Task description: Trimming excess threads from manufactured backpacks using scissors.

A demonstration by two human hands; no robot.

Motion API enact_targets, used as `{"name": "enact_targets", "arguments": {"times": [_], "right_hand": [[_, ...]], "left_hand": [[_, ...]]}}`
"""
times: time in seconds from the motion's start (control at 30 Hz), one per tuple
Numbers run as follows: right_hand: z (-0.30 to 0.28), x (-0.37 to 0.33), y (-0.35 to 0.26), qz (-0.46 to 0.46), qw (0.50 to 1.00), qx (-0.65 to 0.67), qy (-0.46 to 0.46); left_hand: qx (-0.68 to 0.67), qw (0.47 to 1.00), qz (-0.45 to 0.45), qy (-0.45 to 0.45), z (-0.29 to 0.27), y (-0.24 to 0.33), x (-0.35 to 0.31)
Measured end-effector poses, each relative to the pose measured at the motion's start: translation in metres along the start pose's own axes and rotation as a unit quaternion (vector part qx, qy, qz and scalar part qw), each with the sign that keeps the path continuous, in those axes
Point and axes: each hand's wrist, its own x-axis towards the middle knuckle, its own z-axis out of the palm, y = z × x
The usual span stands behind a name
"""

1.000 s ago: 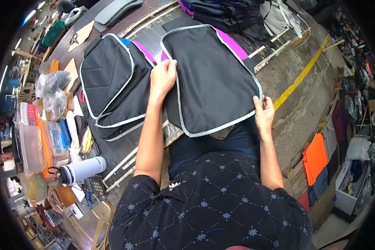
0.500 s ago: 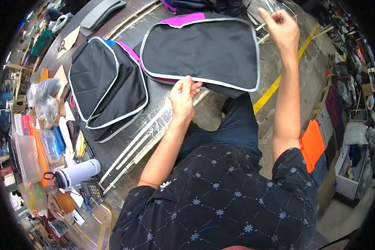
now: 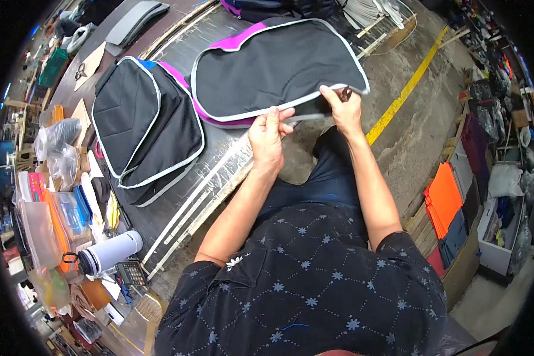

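A black backpack panel piece [image 3: 267,71] with grey piping and magenta parts lies over the table edge in front of me. My left hand [image 3: 269,139] pinches its near piped edge between thumb and fingers. Farther right along that same edge, my right hand [image 3: 345,113] is closed on the piping, thumb on top. A small dark brown object [image 3: 346,94] shows at the right fingers; its kind is unclear. Beside the panel, on the left, stands a black backpack [image 3: 142,118] with matching grey piping and magenta and blue parts, touched by neither hand.
The dark worktable [image 3: 219,142] has a worn wooden edge. A white bottle [image 3: 113,252] and a calculator [image 3: 130,273] are at the near left, by plastic boxes. Scissors [image 3: 80,72] lie at the far left. Orange sheets [image 3: 443,199] stand on the right, past a yellow floor line [image 3: 406,92].
My right hand has come down and left from its raised place beyond the far right corner to the panel's near edge. The panel's right part is now tilted and creased.
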Motion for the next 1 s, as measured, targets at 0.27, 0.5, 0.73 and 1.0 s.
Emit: {"name": "enact_targets", "arguments": {"times": [0.27, 0.5, 0.73, 1.0], "right_hand": [[0.003, -0.025, 0.004, 0.15, 0.988, 0.008, -0.037], [0.028, -0.052, 0.014, 0.126, 0.989, 0.081, -0.015], [0.024, -0.052, 0.034, 0.093, 0.992, 0.09, -0.016], [0.029, -0.057, 0.016, 0.075, 0.995, 0.062, -0.019]], "left_hand": [[0.001, 1.0, -0.025, -0.007, -0.006, -0.016, 0.005], [0.086, 0.996, 0.001, 0.001, -0.002, -0.006, -0.004], [0.484, 0.827, 0.284, -0.044, 0.018, 0.06, -0.022], [0.631, 0.608, 0.458, -0.151, 0.025, 0.068, 0.021]]}}
